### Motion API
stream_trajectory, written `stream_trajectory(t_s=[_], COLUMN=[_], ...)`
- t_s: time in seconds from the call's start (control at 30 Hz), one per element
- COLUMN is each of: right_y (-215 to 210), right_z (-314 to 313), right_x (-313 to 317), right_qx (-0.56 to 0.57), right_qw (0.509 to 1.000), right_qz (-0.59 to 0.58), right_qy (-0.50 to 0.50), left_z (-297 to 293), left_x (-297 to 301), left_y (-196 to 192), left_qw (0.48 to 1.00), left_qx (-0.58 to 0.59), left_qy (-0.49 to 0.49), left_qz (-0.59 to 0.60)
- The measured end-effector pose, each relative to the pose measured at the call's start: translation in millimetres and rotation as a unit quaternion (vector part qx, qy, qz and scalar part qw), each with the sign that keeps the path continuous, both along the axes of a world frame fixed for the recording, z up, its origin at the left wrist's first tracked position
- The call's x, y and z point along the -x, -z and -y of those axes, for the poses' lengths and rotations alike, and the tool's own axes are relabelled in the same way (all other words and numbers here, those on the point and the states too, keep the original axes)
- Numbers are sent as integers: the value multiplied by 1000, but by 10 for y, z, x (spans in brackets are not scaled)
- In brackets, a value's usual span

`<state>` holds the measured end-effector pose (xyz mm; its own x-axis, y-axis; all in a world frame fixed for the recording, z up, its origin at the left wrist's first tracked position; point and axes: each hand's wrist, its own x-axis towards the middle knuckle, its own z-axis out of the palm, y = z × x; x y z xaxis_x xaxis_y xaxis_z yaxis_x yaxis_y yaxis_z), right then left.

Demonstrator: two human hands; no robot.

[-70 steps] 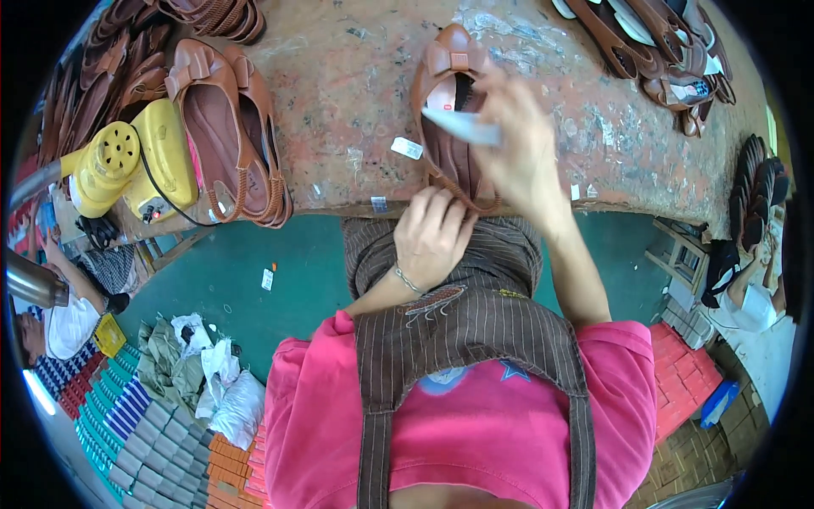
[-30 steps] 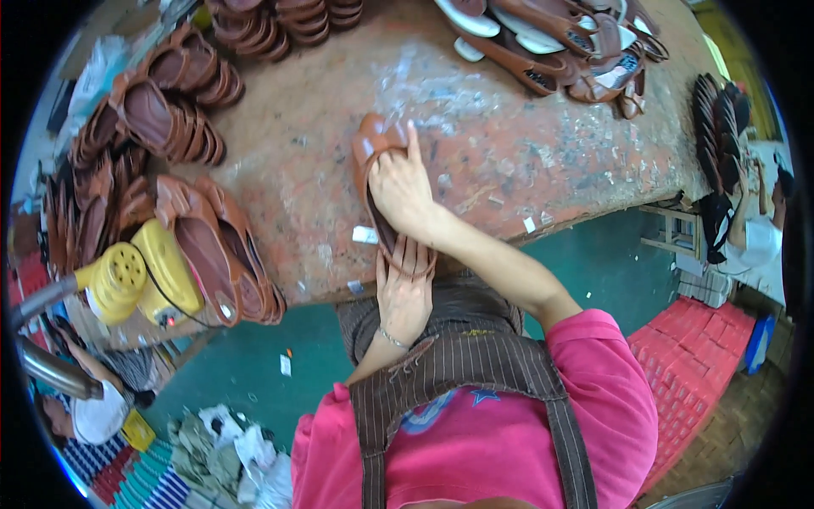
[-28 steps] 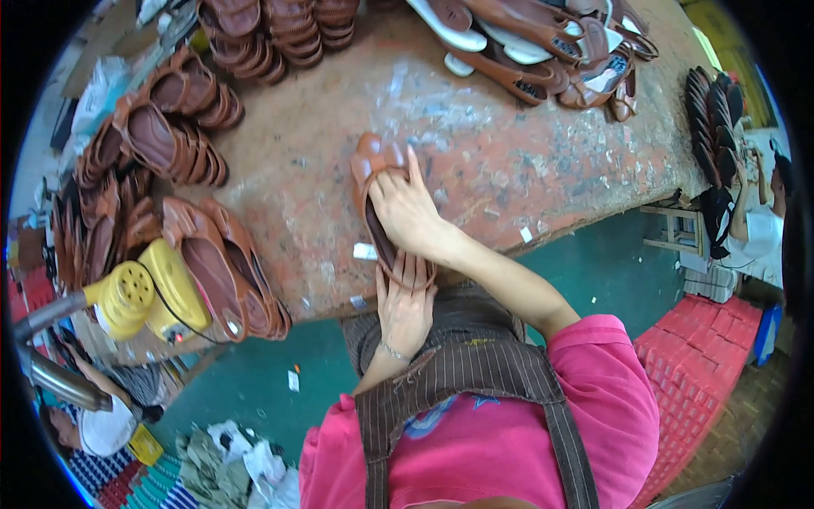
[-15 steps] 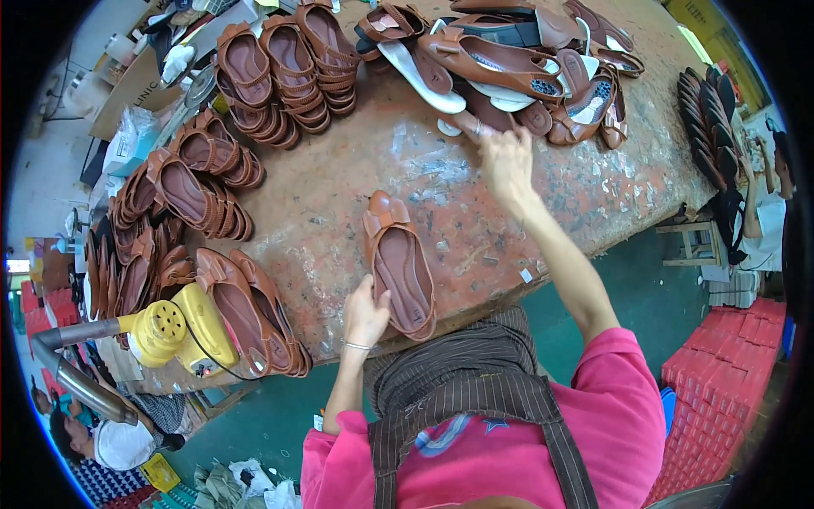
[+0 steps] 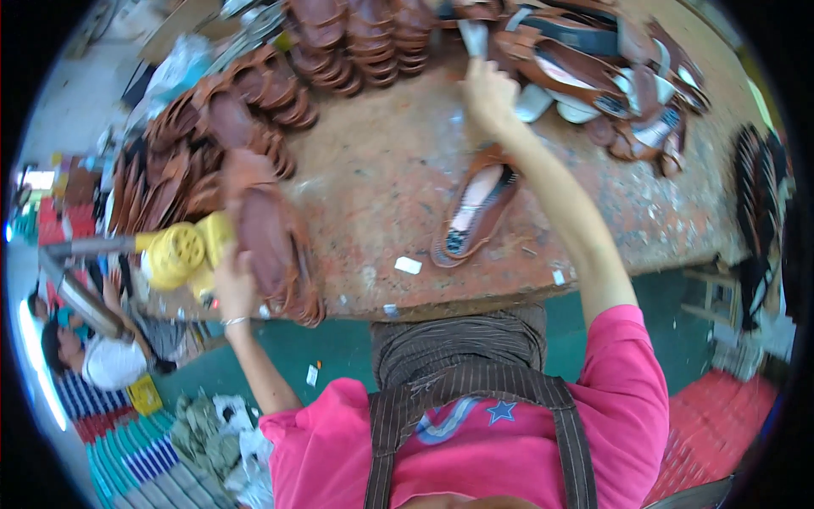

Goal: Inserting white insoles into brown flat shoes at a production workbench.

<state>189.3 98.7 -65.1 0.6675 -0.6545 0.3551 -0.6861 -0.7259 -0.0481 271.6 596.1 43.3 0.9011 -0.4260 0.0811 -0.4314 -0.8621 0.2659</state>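
My left hand (image 5: 235,284) is blurred, its fingers closed on the side of a brown flat shoe (image 5: 264,229) with a bow at the toe. This shoe lies over other brown flats at the table's left edge, beside a yellow machine head. Farther off, my right hand (image 5: 490,97) is closed around a pale, flat piece (image 5: 473,38), whose kind blur hides. Below that hand, apart from it, another brown flat shoe (image 5: 479,208) lies tilted on the table, with a pale and patterned inside showing.
Stacks of brown flats (image 5: 352,38) line the back left. A jumble of shoes and white pieces (image 5: 585,76) lies at the back right. The yellow machine head (image 5: 178,254) sits on a grey pipe at left. A white scrap (image 5: 408,265) lies near the front edge.
My left hand has carried the finished-looking flat from the table's middle to the left pile. Another flat now lies in the middle. My right hand has moved farther back, with a pale piece in it.
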Motion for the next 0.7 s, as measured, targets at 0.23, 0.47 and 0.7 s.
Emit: stream_trajectory(t_s=[0.23,0.47,0.7], right_y=[-240,38,-859], right_z=[309,814,-374], right_x=[97,88,458], right_qx=[-93,-412,-832], right_qw=[995,896,443], right_qz=[-21,163,270], right_qy=[29,-31,-199], left_z=[-121,176,167], left_x=[346,805,1278], left_y=[-19,472,1079], left_qw=[990,870,944], left_qx=[54,482,268], left_qy=[-109,-100,-135], left_qz=[-68,-20,139])
